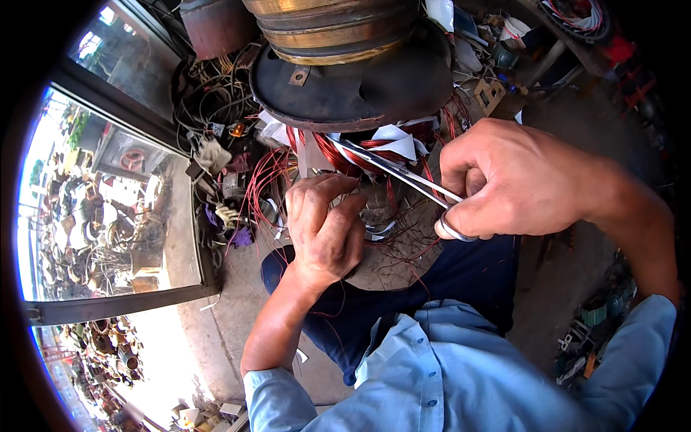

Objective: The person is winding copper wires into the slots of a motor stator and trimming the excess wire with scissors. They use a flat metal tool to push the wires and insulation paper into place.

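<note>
My right hand (pixel 522 180) grips a pair of long silver scissors (pixel 403 173) by the finger loops. Their blades slant up and left to a bundle of red enamelled copper wire (pixel 335 153) under a dark round metal flange (pixel 324 97). The blade tips are partly lost among the wires and white paper pieces (pixel 394 139). Left of the scissors, my left hand (pixel 324 223) is closed, fingers curled, just below a pale strip (pixel 311 156) that hangs from the windings. Its fingertips are turned away, so what they pinch is hidden.
Loose red wires (pixel 263 183) fan out left of my left hand. Ribbed brass-coloured rings (pixel 338 29) stand above the flange. Cables (pixel 209 93) and a pale glove (pixel 213 155) lie beside a framed glass panel (pixel 129 201). Scrap parts crowd the right side.
</note>
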Demonstrator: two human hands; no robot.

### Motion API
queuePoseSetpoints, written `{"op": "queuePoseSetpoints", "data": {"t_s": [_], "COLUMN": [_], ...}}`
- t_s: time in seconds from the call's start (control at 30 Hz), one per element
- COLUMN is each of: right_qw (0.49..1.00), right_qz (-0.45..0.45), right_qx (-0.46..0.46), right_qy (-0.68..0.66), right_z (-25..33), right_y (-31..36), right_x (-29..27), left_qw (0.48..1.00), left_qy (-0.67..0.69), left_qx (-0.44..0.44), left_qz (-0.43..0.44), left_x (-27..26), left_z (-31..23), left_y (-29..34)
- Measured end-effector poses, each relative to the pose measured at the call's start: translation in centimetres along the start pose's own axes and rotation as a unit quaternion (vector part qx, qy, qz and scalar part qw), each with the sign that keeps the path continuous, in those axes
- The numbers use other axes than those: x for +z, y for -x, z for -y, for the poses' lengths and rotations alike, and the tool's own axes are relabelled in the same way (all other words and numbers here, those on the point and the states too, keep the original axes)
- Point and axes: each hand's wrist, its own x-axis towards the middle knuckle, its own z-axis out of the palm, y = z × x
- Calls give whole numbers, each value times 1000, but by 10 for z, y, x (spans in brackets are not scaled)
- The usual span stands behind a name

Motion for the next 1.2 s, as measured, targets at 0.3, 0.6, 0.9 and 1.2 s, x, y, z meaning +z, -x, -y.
{"op": "queuePoseSetpoints", "data": {"t_s": [0.3,0.6,0.9,1.2], "right_qw": [988,987,985,979], "right_qz": [68,79,62,69], "right_qx": [16,45,50,25], "right_qy": [-135,-135,-155,-191], "right_z": [-21,-3,0,-6], "right_y": [-7,-8,-20,-30], "right_x": [-7,-12,-17,-12], "left_qw": [993,989,988,986], "left_qy": [-110,-80,6,46], "left_qx": [-18,-115,-112,-122], "left_qz": [-40,-36,-102,-108], "left_x": [-2,9,24,23], "left_z": [25,59,73,71], "left_y": [-9,-10,7,11]}}
